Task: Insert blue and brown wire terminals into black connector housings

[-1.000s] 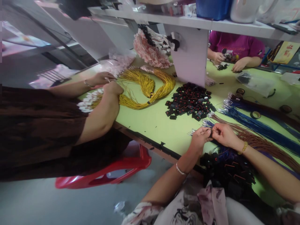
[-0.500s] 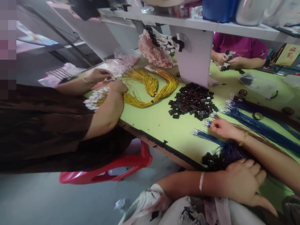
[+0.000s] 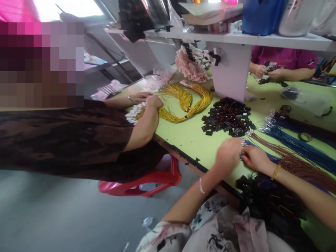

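Observation:
My left hand [image 3: 229, 154], slightly blurred, is curled closed over the near side of the table. Close beside it, my right hand [image 3: 255, 158] has thumb and fingers pinched together. Something small and dark shows at its fingertips, too small to name. Blue wires [image 3: 265, 154] with metal tips lie under and behind my right hand. Just beyond is a heap of black connector housings [image 3: 227, 117]. Brown wires [image 3: 273, 147] run to the right past my right hand. A dark bunch of black connectors [image 3: 273, 199] lies below my right forearm, at the table's edge.
Another person's hands [image 3: 153, 99] work at the left by yellow wires [image 3: 175, 117]. A second person [image 3: 285, 64] sits across the table [image 3: 183, 136]. More blue wires [image 3: 296, 143], tape [image 3: 305, 137] and a plastic bag [image 3: 307, 99] lie right. A shelf [image 3: 194, 36] overhangs; a red stool [image 3: 141, 183] stands left.
My left hand has moved from lying spread near my lap up to beside my right hand, and it is now curled. The view has shifted left, so things appear further right.

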`<action>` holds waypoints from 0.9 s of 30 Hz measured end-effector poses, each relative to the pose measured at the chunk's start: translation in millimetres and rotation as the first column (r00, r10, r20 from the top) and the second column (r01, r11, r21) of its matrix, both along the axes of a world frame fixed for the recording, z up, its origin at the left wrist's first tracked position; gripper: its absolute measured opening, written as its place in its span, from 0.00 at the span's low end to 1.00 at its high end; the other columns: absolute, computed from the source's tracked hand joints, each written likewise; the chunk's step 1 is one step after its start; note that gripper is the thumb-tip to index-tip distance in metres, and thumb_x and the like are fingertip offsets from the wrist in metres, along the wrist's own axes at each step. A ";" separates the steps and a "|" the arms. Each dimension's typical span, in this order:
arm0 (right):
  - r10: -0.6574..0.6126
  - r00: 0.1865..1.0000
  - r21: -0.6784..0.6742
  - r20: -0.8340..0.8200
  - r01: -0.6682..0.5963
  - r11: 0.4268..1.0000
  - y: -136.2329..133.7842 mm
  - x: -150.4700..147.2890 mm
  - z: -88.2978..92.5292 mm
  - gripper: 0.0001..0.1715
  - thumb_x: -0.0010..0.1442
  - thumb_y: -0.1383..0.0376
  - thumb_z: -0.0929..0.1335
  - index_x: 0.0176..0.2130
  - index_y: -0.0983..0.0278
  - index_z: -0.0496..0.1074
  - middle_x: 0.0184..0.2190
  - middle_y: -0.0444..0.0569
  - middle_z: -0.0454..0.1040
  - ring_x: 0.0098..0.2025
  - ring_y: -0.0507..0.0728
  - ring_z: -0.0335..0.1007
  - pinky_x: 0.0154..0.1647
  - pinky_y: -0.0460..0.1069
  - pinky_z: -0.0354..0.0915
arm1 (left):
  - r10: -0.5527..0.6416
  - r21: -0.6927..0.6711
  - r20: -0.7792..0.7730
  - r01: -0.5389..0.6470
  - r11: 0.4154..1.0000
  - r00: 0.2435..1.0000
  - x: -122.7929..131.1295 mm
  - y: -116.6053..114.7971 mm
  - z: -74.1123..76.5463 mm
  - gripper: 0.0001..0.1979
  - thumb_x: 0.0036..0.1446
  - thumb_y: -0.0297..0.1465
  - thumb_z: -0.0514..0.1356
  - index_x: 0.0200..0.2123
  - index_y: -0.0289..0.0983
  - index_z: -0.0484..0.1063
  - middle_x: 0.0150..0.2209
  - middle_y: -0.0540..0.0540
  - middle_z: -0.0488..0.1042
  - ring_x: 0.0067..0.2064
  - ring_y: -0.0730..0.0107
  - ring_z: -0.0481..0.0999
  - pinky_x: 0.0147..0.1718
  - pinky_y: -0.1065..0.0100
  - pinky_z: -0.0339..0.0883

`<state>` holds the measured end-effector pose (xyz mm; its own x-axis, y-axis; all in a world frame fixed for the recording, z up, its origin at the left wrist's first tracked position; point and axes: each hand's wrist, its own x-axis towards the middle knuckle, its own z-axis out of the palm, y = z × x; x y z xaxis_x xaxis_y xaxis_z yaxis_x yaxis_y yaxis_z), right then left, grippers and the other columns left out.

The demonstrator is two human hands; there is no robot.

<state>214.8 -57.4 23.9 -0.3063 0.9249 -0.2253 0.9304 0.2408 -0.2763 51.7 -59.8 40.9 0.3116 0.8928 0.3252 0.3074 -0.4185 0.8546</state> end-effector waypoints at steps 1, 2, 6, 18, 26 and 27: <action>0.011 1.000 0.015 0.009 -0.011 1.000 -0.5 -0.5 -0.4 0.09 0.60 0.63 0.63 0.35 0.63 0.71 0.36 0.51 0.74 0.34 0.56 0.69 0.30 0.47 0.52 | 0.153 -0.003 -0.069 -0.153 0.988 0.986 -16.6 18.8 -7.4 0.14 0.55 0.27 0.55 0.44 0.39 0.75 0.49 0.38 0.73 0.56 0.51 0.64 0.59 0.51 0.50; 0.021 0.999 0.032 0.025 -0.022 0.999 -0.8 -1.2 -0.3 0.09 0.60 0.64 0.62 0.35 0.62 0.71 0.36 0.51 0.75 0.35 0.56 0.69 0.30 0.47 0.52 | 0.262 0.004 -0.164 -0.265 0.964 0.951 -32.2 35.5 -14.9 0.15 0.54 0.25 0.54 0.44 0.37 0.74 0.50 0.37 0.72 0.57 0.50 0.62 0.58 0.50 0.50; 0.051 0.995 0.038 0.089 -0.054 0.998 -0.6 -3.0 2.2 0.09 0.61 0.66 0.61 0.35 0.64 0.70 0.34 0.52 0.76 0.34 0.56 0.70 0.30 0.48 0.52 | 0.308 0.060 -0.570 -0.336 0.940 0.762 -72.0 70.5 -38.2 0.17 0.52 0.19 0.50 0.41 0.33 0.74 0.46 0.34 0.72 0.49 0.52 0.66 0.50 0.53 0.59; 0.101 0.995 0.025 0.021 -0.101 0.995 -3.5 5.3 8.8 0.06 0.59 0.66 0.62 0.32 0.62 0.68 0.33 0.49 0.75 0.33 0.55 0.69 0.30 0.47 0.51 | 0.300 0.016 -0.556 -0.351 0.936 0.775 -84.9 55.3 -43.9 0.10 0.53 0.26 0.57 0.41 0.38 0.70 0.41 0.43 0.69 0.40 0.62 0.70 0.41 0.62 0.62; 0.017 0.994 0.055 -0.108 -0.011 0.998 -5.0 7.8 14.6 0.05 0.58 0.67 0.61 0.34 0.63 0.66 0.25 0.46 0.72 0.26 0.53 0.64 0.28 0.46 0.51 | 0.319 -0.407 0.135 -0.241 0.881 0.938 -70.7 38.3 -38.2 0.12 0.50 0.37 0.63 0.35 0.36 0.69 0.30 0.48 0.72 0.27 0.73 0.70 0.30 0.69 0.63; 0.000 0.983 0.041 -0.184 0.008 0.999 -4.6 7.9 14.9 0.04 0.58 0.67 0.62 0.33 0.62 0.66 0.24 0.44 0.70 0.25 0.52 0.62 0.28 0.46 0.51 | 0.318 -0.449 0.226 -0.191 0.873 0.921 -67.6 35.8 -36.3 0.13 0.50 0.38 0.62 0.33 0.36 0.69 0.29 0.48 0.72 0.28 0.73 0.71 0.29 0.70 0.63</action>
